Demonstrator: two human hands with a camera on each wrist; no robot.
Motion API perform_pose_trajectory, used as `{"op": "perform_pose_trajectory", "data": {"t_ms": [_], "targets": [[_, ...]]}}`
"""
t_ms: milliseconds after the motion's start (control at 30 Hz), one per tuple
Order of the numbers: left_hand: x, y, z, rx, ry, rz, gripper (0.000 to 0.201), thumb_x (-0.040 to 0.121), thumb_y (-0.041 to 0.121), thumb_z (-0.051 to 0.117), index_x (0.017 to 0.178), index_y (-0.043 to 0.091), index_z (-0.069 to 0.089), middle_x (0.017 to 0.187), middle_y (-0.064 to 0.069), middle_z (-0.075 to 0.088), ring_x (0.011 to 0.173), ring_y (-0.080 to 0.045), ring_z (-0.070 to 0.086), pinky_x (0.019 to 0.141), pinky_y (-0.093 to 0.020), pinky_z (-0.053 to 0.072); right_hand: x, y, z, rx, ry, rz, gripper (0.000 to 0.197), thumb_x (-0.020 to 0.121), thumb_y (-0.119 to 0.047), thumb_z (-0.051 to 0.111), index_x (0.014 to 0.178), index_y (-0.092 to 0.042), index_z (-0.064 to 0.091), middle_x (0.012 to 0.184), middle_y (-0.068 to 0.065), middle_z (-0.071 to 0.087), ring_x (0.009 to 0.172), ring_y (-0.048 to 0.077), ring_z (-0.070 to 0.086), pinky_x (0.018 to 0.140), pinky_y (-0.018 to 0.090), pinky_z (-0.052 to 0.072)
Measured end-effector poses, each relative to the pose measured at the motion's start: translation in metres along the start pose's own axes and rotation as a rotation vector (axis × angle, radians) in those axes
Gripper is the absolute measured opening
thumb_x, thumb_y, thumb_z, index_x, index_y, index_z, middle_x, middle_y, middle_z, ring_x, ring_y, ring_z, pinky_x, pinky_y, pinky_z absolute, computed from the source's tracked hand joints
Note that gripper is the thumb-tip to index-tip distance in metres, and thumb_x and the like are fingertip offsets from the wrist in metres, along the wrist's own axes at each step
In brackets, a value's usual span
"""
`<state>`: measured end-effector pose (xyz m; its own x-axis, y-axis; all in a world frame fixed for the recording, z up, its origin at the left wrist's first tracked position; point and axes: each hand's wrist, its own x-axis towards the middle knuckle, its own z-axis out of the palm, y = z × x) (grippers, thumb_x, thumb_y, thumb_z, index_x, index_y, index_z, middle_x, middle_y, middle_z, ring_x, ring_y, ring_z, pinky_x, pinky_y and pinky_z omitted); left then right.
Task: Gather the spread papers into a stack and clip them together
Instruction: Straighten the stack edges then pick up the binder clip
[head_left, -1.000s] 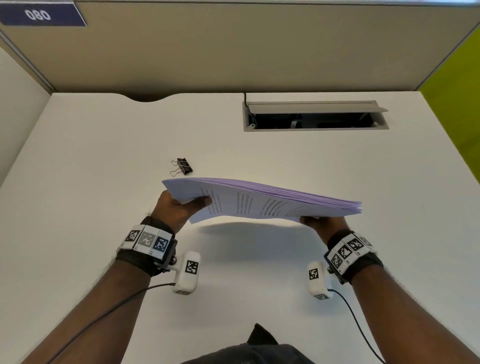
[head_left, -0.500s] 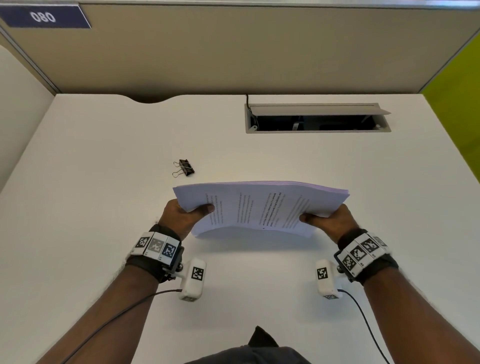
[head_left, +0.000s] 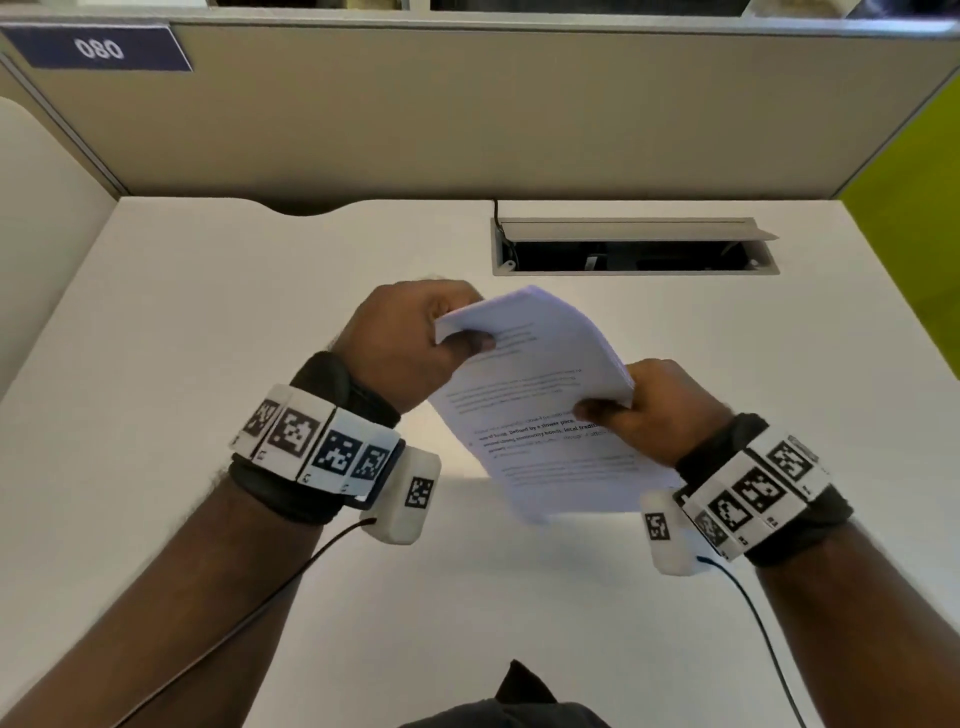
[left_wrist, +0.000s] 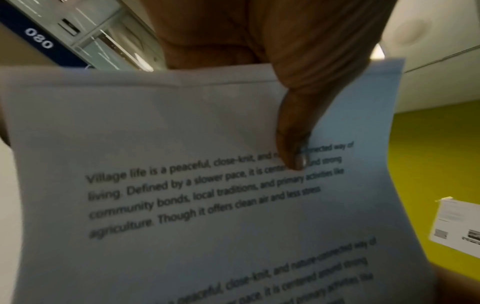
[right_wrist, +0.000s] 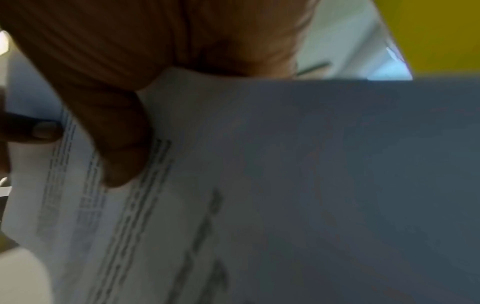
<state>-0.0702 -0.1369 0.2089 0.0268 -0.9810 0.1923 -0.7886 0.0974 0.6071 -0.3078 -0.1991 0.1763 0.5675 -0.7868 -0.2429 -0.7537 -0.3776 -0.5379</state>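
Observation:
A stack of white printed papers (head_left: 540, 395) is held up above the desk, tilted on end with its text facing me. My left hand (head_left: 457, 338) grips the stack's top left corner, thumb on the front sheet. My right hand (head_left: 613, 410) pinches the right edge lower down. In the left wrist view the thumb (left_wrist: 296, 131) presses on the printed page (left_wrist: 207, 205). The right wrist view has the thumb (right_wrist: 116, 144) lying on the blurred sheets (right_wrist: 285, 185). No binder clip shows in any view.
The white desk (head_left: 208, 338) spreads below the hands. An open cable hatch (head_left: 634, 249) lies at the back right. A beige partition with a blue "080" label (head_left: 98, 49) closes the back, and a green wall (head_left: 914, 171) stands at right. Wrist-camera cables trail toward me.
The stack has swung from lying flat and wide to standing on end, and both hands have risen with it. The binder clip seen left of the papers is now out of sight.

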Motion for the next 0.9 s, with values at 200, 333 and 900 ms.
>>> {"op": "perform_pose_trajectory", "data": {"t_ms": [200, 333, 900], "targets": [[-0.013, -0.034, 0.008, -0.187, 0.431, -0.135, 0.074, 0.069, 0.036, 0.075, 0.132, 0.015, 0.043, 0.131, 0.003, 0.046, 0.119, -0.01, 0.044, 0.1, -0.019, 0.036, 0.0, 0.034, 0.017, 0.498, 0.162, 0.15, 0.011, 0.078, -0.026, 0.073, 0.078, -0.016, 0.07, 0.083, 0.013, 0.072, 0.077, 0.029, 0.068, 0.075, 0.044, 0.057], [-0.028, -0.063, 0.041, -0.517, 0.075, -0.492, 0.085, 0.065, 0.044, 0.078, 0.136, 0.021, 0.038, 0.135, 0.001, 0.056, 0.125, -0.014, 0.05, 0.107, -0.04, 0.042, -0.004, 0.041, 0.029, 0.74, 0.195, 0.12, 0.042, 0.057, -0.053, 0.08, 0.082, -0.02, 0.074, 0.093, 0.006, 0.076, 0.087, 0.025, 0.071, 0.081, 0.044, 0.057], [-0.028, -0.046, 0.064, -0.918, 0.047, -0.347, 0.033, 0.056, 0.025, 0.08, 0.087, 0.031, 0.074, 0.086, 0.008, 0.076, 0.088, -0.021, 0.069, 0.081, -0.044, 0.056, 0.007, 0.038, 0.048, 0.911, 0.278, -0.06, 0.036, 0.071, 0.004, 0.074, 0.087, -0.027, 0.066, 0.08, -0.019, 0.073, 0.079, -0.001, 0.067, 0.073, 0.02, 0.056]]}}
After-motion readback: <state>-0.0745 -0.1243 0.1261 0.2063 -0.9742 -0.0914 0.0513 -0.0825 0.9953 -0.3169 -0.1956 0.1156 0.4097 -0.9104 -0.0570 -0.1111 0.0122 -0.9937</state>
